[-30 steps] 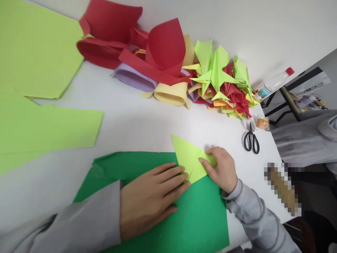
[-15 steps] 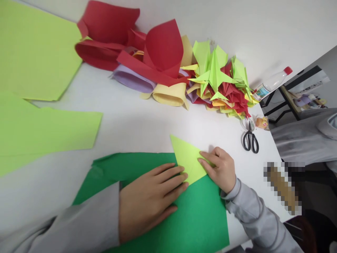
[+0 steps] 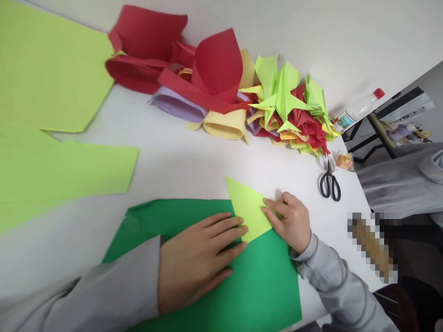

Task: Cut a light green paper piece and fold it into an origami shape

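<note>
Currently, lime paper (image 3: 247, 207) overlaps green sheet (image 3: 266, 281) and counter (image 3: 180, 170). My left hand (image 3: 199, 260), fingers outstretched, touches its left edge; right hand (image 3: 290, 220) on right corner, pinching or pressing, can't tell.

Left hand (image 3: 197, 263), right hand (image 3: 292, 222) on lime paper (image 3: 248, 208), green sheet (image 3: 266, 281) beneath

White counter (image 3: 183, 168), matte surface. Dark-green paper sheet (image 3: 266, 286) flat at near edge, far-left corner creased. Two lime-green paper pieces, larger (image 3: 51, 69) and smaller (image 3: 79, 170), on left side. Along wall: curled red paper (image 3: 148, 34), lavender paper loop (image 3: 178, 105), pale-yellow paper loop (image 3: 224, 127); beside these, heap of folded multicoloured paper (image 3: 309, 127). Red-capped bottle (image 3: 358, 108) past heap, base partly hidden. Black-handled scissors (image 3: 329, 174) near right edge; packaged snack (image 3: 345, 160) just beside.
</note>
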A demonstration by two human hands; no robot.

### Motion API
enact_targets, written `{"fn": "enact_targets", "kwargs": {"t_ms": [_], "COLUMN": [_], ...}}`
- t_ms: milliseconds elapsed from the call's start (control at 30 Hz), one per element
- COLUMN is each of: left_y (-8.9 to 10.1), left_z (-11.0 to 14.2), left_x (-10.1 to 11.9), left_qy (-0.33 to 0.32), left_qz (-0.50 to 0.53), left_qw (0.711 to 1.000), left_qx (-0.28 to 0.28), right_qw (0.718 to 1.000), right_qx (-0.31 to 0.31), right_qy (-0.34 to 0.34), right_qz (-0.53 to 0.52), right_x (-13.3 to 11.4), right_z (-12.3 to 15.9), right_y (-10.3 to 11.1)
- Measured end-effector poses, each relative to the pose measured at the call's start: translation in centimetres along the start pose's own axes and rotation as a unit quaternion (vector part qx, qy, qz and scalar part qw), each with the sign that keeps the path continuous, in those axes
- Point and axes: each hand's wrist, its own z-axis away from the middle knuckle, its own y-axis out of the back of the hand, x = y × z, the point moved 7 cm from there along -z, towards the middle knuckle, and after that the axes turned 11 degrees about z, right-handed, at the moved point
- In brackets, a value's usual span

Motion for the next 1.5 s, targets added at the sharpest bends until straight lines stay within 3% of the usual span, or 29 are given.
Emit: {"fn": "enact_targets", "kwargs": {"t_ms": [500, 700, 900, 1500], "left_y": [0.7, 0.0, -0.4, -0.7], "left_z": [0.3, 0.0, -0.2, -0.3], "left_x": [0.1, 0.1, 0.2, 0.1], "left_qy": [-0.027, -0.008, 0.001, 0.012], "left_qz": [0.029, 0.008, -0.021, -0.030], "left_qw": [0.999, 1.000, 1.000, 0.998], "left_qx": [0.005, -0.029, -0.014, -0.050], "right_qw": [1.000, 1.000, 1.000, 1.000], "right_qx": [-0.005, -0.007, -0.007, -0.012], "right_qy": [-0.002, -0.002, 0.003, 0.012], "right_qz": [-0.006, -0.001, 0.007, 0.024], "right_x": [0.0, 0.0, -0.1, -0.2], "right_z": [0.0, 0.0, -0.1, 0.0], "right_y": [0.0, 0.0, 0.1, -0.1]}}
